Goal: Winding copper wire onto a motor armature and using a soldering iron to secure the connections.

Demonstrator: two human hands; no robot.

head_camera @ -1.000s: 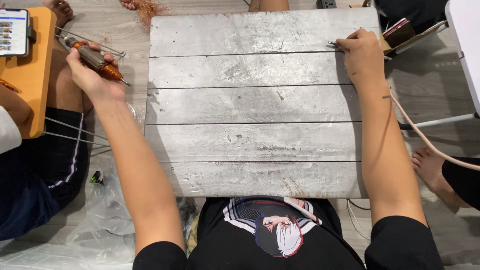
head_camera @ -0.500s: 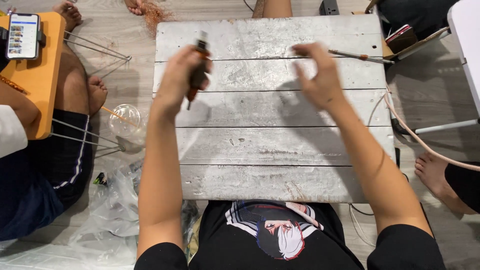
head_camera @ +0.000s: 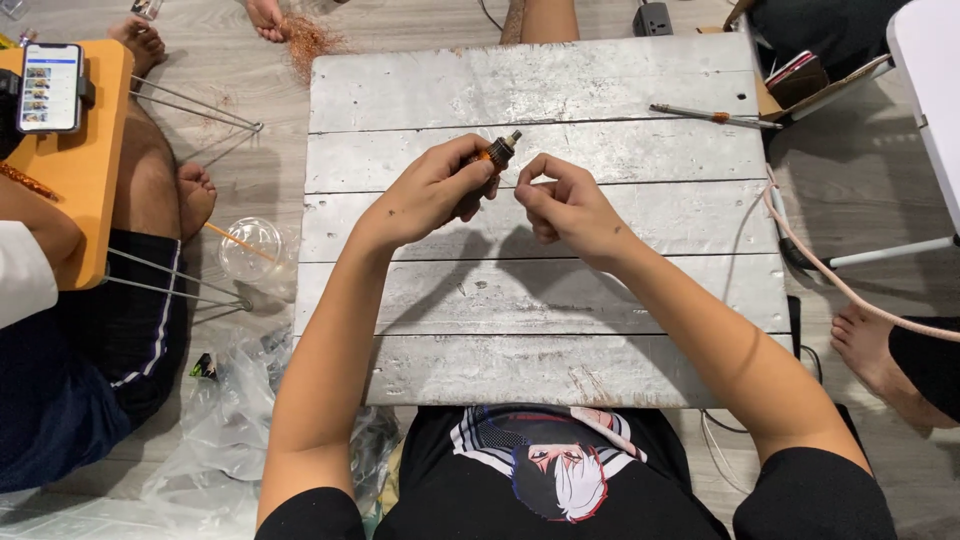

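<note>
Head view, looking down. The left hand (head_camera: 425, 195) is wrapped around a small dark cylindrical tool with an orange collar and metal tip (head_camera: 493, 160), tip angled up and away, above the middle of the grey weathered plank board (head_camera: 540, 320) resting over the lap. The right hand (head_camera: 565, 205), just beside the tip, has its fingertips pinched together; whether they hold anything cannot be told. A slim metal hand tool with an orange band (head_camera: 712, 116) lies at the board's far right. A clear plastic cup (head_camera: 250, 250) stands on the floor to the left.
</note>
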